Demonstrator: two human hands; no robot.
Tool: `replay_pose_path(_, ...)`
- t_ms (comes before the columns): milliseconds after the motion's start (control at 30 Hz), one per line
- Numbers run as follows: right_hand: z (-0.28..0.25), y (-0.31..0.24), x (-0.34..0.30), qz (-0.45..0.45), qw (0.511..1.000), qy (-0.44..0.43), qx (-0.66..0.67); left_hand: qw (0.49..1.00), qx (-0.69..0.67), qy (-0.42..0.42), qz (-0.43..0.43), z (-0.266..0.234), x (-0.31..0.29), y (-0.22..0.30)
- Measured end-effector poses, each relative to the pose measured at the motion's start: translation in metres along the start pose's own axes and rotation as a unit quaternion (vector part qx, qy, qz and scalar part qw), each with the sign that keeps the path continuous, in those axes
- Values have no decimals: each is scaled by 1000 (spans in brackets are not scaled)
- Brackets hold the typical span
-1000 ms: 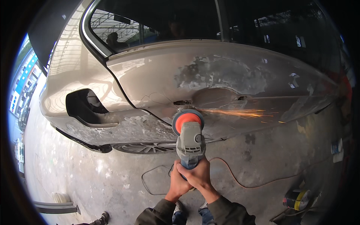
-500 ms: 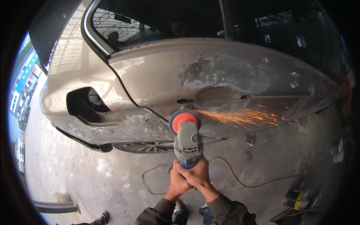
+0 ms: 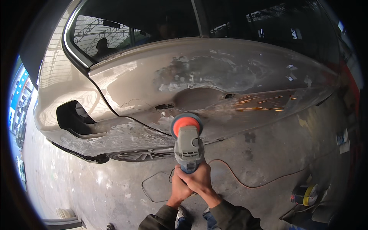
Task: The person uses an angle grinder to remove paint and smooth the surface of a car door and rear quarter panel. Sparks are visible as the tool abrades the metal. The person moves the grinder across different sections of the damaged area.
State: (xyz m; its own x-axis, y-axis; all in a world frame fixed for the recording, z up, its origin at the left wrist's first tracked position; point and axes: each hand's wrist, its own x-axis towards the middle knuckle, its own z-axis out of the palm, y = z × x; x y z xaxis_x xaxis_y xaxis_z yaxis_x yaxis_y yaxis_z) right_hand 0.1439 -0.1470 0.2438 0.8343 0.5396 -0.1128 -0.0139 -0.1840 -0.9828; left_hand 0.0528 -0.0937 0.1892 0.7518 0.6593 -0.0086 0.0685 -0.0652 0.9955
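Both my hands are wrapped around the rear of a grey angle grinder [image 3: 189,145]. My right hand [image 3: 200,178] overlaps my left hand [image 3: 179,187] on the grip; both are closed. At the tool's far end, a round disc [image 3: 186,123] with an orange-red face and dark rim lies against or very near the beige car door [image 3: 130,82], below the handle recess [image 3: 197,99]. Exact contact is hidden beneath the disc. Orange sparks [image 3: 260,103] streak right along the door. A sanded grey patch [image 3: 199,71] spreads above the recess.
A wheel [image 3: 142,154] shows under the car's lower edge. Cables [image 3: 245,186] trail over the concrete floor [image 3: 115,195]. At lower right lies a black-and-yellow can [image 3: 306,195]. The rear bumper has a dark opening [image 3: 74,117]. A dark curved bar [image 3: 63,223] lies at lower left.
The disc has shifted right along the door, from under the small handle hole toward the recess. Sparks are fewer and fainter. The view has turned, so the car sits further left.
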Motion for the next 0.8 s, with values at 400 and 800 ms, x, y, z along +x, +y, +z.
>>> replay_pose_path(400, -33, 18, 15, -8, 999, 17, 45, 995, 90, -30, 1, 30, 16, 14)
replay_pose_path(800, -75, 18, 29, 25, 985, 14, 168, 991, 119, -51, -23, 67, 32, 39)
